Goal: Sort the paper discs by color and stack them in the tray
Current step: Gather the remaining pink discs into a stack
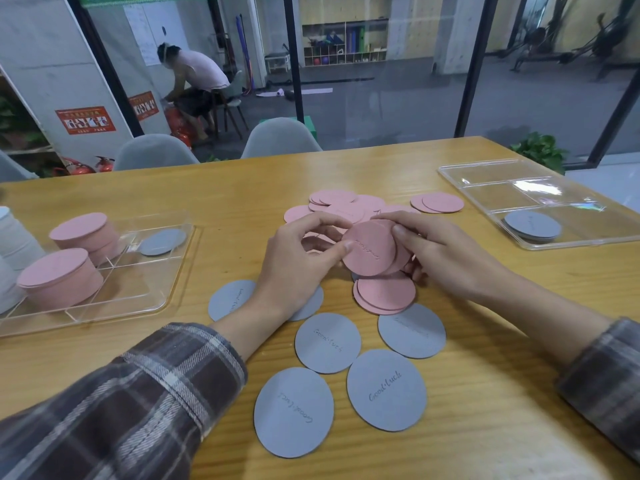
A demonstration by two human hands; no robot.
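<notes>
We are holding a small bunch of round pink paper discs (370, 252) between both hands, lifted just above the light wooden table (485, 375). Our left hand (301, 261) is pinching the bunch at its left edge with thumb and curled fingers. Our right hand (446, 254) is gripping the right edge, thumb on the front face. Both hands are closed on the same bunch, close together. The discs are sitting fanned, one peeking out behind the front one, so we are judging that the job now is squaring them. We should be turning the bunch loosely between the fingertips and levelling the edges without squeezing, since thin paper is likely to bend. More loose pink discs (341, 206) are lying scattered just behind the hands, and flat grey paper discs (327, 342) are lying spread in front. The clear plastic divided tray (162, 303) at our left is already carrying two tall pink stacks (59, 275) and one grey disc (162, 241) in a further compartment. We are aiming the squared bunch at one of those stacks, planning to lower it flat so the pile is not toppling
</notes>
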